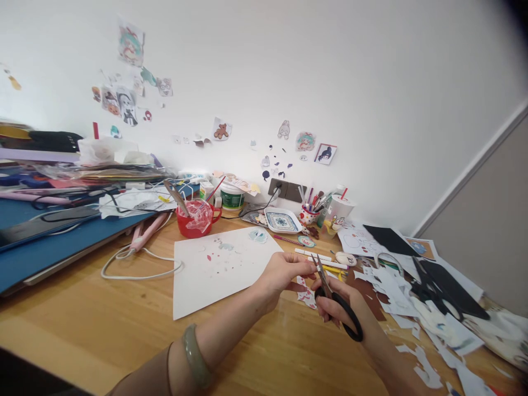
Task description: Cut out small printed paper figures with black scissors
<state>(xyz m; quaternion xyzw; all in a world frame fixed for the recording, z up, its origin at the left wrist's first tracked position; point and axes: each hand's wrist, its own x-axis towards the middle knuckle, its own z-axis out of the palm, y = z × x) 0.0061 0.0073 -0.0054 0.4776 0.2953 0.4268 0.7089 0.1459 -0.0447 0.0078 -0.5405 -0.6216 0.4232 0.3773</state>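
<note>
Above the front of the wooden desk (124, 324): L hand (280, 274) & R hand (355, 295) close tog., black-handled scissors (324, 280) btwn. R fingers curl round the handle loops; blades point up & away, slightly parted, tips just beside L fingertips. L thumb & forefinger nearly meet; whether they pinch a scrap, can't tell (too small, partly hidden). Grip prob. lets L hand steady at blade tips while R hand works the loops; hands likely kept off desk for blade room.

Surroundings: white sheet (214, 297) w/ small coloured bits lies L of hands, its near-R edge partly covered by L forearm, prob. set there to keep bits tog. Red-marked paper (306, 292) lies below & btwn hands; pens (325, 263) just beyond blades. R side most crowded: paper scraps (391, 291) & second scissors (431, 286), hence little free room near R forearm. Far side: red mug (192, 224), patterned tray (270, 220), pot of brushes (308, 215). Far L: white cable (138, 276), looped on desk, could snag an elbow.
</note>
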